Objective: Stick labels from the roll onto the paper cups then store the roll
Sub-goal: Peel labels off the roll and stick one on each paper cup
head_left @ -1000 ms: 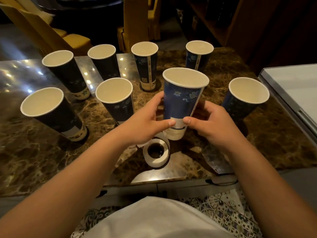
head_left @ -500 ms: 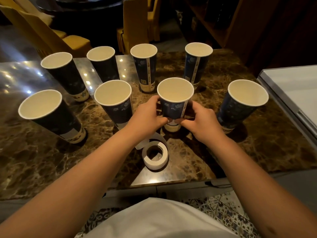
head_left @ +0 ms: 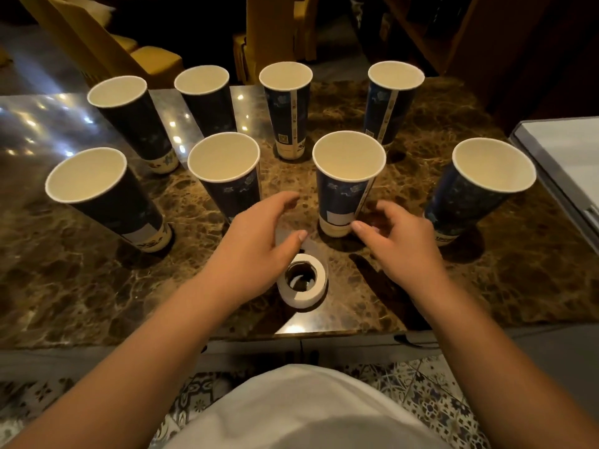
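Dark marble table [head_left: 405,286] carrying eight upright blue paper cups, four along the far edge and four in a nearer row. The cup [head_left: 346,186] second from the right in the nearer row bears a pale label [head_left: 337,218] low on its wall. Left hand [head_left: 256,251] and right hand [head_left: 402,244] flank this cup with fingers loosely spread and empty, the right thumb close to its base; the white label roll [head_left: 303,280] lies flat near the table's near edge, just beside the left hand.
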Motion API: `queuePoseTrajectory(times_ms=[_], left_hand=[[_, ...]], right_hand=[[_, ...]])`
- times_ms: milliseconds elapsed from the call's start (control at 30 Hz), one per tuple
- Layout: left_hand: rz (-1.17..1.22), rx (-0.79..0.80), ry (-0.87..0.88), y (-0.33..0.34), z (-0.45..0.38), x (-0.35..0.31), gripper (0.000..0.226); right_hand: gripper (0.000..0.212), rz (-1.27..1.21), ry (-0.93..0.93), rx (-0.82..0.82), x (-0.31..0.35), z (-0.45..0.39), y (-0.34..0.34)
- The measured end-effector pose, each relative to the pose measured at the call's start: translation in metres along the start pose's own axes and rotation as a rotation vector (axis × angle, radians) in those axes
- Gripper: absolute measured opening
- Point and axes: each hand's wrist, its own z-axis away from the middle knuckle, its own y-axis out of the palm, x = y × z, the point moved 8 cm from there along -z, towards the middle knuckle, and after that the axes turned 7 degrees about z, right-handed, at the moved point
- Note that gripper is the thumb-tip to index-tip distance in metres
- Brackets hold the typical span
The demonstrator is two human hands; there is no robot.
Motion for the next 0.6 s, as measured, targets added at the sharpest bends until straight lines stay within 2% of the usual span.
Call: queuePoseTrajectory(times_ms=[100, 200, 333, 433, 533, 600], left_hand=[[0.018, -0.071, 0.007, -0.006, 0.027, 0.014, 0.053], [0.03, -0.119, -0.03, -0.003, 0.043, 0.034, 0.054], [-0.073, -0.093, -0.106, 0.01, 0.049, 0.052, 0.053], [-0.024, -0.128, -0.174, 0.006, 0.05, 0.061, 0.033], [0.031, -0.111, -0.103, 0.002, 0.049, 0.062, 0.013], [0.1, -0.081, -0.064, -0.002, 0.049, 0.061, 0.01]], right_hand=[[0.033, -0.032, -0.078, 0.027, 0.007, 0.028, 0.008], [0.039, -0.036, -0.097, 0.139, 0.013, 0.044, 0.032], [0.043, -0.047, -0.08, 0.203, 0.023, 0.049, 0.053], [0.043, -0.01, -0.064, 0.201, 0.027, 0.048, 0.056], [0.042, 0.04, -0.049, 0.203, 0.032, 0.049, 0.057], [0.045, 0.063, -0.059, 0.171, 0.038, 0.051, 0.057]])
